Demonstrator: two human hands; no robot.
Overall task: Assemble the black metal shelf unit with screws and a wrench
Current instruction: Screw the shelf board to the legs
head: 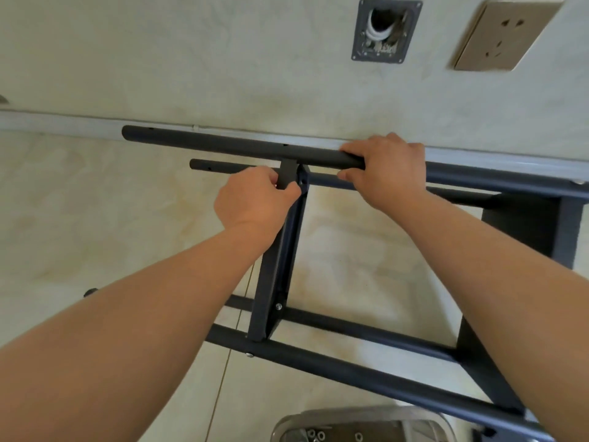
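While gripped: two hands (pixel 255 199) (pixel 387 172), four tubes (pixel 223 145)

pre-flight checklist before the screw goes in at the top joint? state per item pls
1. Right hand grips the top tube: ok.
2. Left hand holds the cross bracket at the joint: ok.
3. Bracket hole lined up with tube hole: cannot tell, fingers cover it.
4. Screw in hand: cannot tell; none visible.
5. Near end of bracket already fastened with a bolt: ok.
6. Spare hardware in the clear container at the bottom edge: ok. Wrench: not in view.
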